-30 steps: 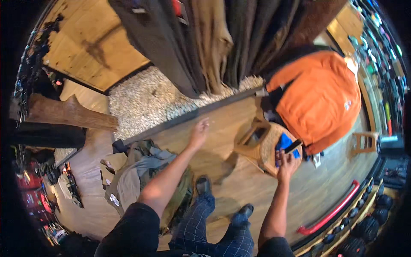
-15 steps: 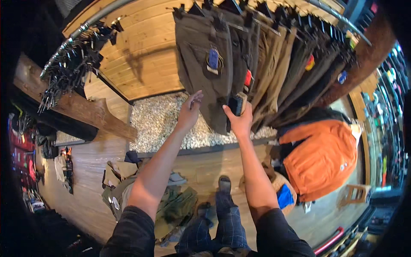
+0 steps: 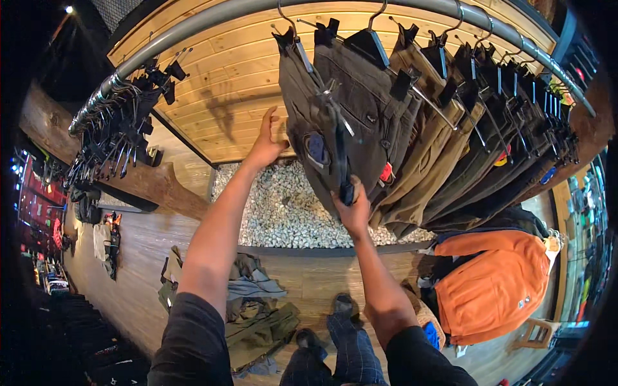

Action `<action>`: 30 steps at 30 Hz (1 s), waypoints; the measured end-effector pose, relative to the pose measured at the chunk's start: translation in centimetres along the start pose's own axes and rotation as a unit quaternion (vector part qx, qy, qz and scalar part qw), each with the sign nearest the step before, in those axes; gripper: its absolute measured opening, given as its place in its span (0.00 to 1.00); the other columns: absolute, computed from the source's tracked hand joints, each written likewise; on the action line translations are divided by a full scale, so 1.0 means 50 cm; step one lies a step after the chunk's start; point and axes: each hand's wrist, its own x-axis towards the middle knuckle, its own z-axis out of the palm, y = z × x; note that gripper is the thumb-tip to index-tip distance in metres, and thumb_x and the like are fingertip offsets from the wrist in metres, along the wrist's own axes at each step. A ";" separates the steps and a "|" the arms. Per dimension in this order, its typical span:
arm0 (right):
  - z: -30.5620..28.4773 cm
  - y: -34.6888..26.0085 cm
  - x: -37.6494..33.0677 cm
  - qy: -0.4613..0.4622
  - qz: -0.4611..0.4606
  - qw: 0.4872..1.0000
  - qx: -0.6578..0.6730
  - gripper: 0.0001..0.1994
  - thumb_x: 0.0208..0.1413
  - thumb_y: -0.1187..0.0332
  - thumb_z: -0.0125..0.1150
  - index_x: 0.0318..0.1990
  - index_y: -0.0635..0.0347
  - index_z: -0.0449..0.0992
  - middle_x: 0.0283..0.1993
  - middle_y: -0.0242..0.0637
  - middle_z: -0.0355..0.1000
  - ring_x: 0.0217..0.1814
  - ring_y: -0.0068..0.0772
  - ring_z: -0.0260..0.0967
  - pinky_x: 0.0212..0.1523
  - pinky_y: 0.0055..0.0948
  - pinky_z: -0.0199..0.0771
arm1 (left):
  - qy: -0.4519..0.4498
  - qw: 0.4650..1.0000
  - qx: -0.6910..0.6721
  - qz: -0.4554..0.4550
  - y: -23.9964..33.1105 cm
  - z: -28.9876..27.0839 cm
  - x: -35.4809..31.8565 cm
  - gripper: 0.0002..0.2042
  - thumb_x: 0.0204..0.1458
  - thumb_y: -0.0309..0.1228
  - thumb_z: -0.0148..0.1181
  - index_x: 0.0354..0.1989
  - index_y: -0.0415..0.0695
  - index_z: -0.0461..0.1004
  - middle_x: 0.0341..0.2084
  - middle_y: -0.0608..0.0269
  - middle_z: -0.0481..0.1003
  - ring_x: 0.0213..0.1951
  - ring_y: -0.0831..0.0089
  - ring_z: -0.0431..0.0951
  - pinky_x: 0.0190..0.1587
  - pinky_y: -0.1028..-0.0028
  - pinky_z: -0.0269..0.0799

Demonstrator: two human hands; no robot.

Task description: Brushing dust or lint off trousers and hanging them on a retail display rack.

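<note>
A row of dark and olive trousers (image 3: 412, 128) hangs from clip hangers on a curved metal rail (image 3: 193, 26) overhead. My left hand (image 3: 266, 140) is raised with fingers spread, touching the left edge of the first dark trousers (image 3: 309, 148). My right hand (image 3: 354, 209) is closed around the lower end of a narrow dark object (image 3: 341, 161) held up against those trousers; I cannot tell what it is. Both forearms rise from the lower edge, and my shoes (image 3: 338, 309) show below.
A bunch of empty black clip hangers (image 3: 119, 138) crowds the rail's left end. Below lie a bed of white pebbles (image 3: 283, 212), a pile of garments (image 3: 251, 309) on the wooden floor, a person in an orange top (image 3: 492, 289) and a wooden stool (image 3: 534, 331).
The view has tilted up from the floor to the rail. Both hands rose from waist height to the hanging trousers; the right hand has moved in against the first pair.
</note>
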 end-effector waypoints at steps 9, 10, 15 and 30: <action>-0.044 0.052 -0.087 -0.130 0.107 0.968 0.187 0.13 0.51 0.74 0.66 0.45 0.64 0.75 0.40 0.29 0.77 0.39 0.18 0.70 0.43 0.25 0.72 | -0.045 0.981 0.075 0.174 -0.070 -0.013 -0.006 0.46 0.44 0.14 0.57 0.73 0.50 0.42 0.70 0.57 0.52 0.66 0.62 0.58 0.63 0.68 0.59; -0.046 0.031 -0.100 -0.131 0.106 0.968 0.187 0.13 0.51 0.74 0.66 0.45 0.64 0.75 0.40 0.29 0.77 0.39 0.18 0.70 0.43 0.25 0.72 | -0.045 0.981 0.075 0.174 -0.078 -0.015 -0.013 0.46 0.44 0.14 0.57 0.73 0.50 0.42 0.70 0.57 0.52 0.66 0.62 0.58 0.63 0.68 0.59; -0.087 0.049 -0.200 -0.081 0.105 0.987 0.093 0.14 0.51 0.72 0.69 0.43 0.65 0.76 0.39 0.32 0.78 0.38 0.22 0.72 0.42 0.25 0.73 | -0.145 0.978 -0.151 0.027 -0.036 0.028 -0.111 0.26 0.47 0.16 0.58 0.58 0.39 0.66 0.50 0.62 0.75 0.51 0.72 0.73 0.54 0.70 0.68; -0.169 0.041 -0.473 -0.152 0.183 0.971 0.033 0.19 0.45 0.68 0.75 0.43 0.63 0.74 0.37 0.29 0.75 0.36 0.20 0.70 0.38 0.24 0.72 | -0.065 0.932 -0.242 -0.261 -0.118 0.001 -0.652 0.20 0.49 0.40 0.70 0.45 0.40 0.75 0.38 0.67 0.76 0.42 0.76 0.74 0.45 0.72 0.70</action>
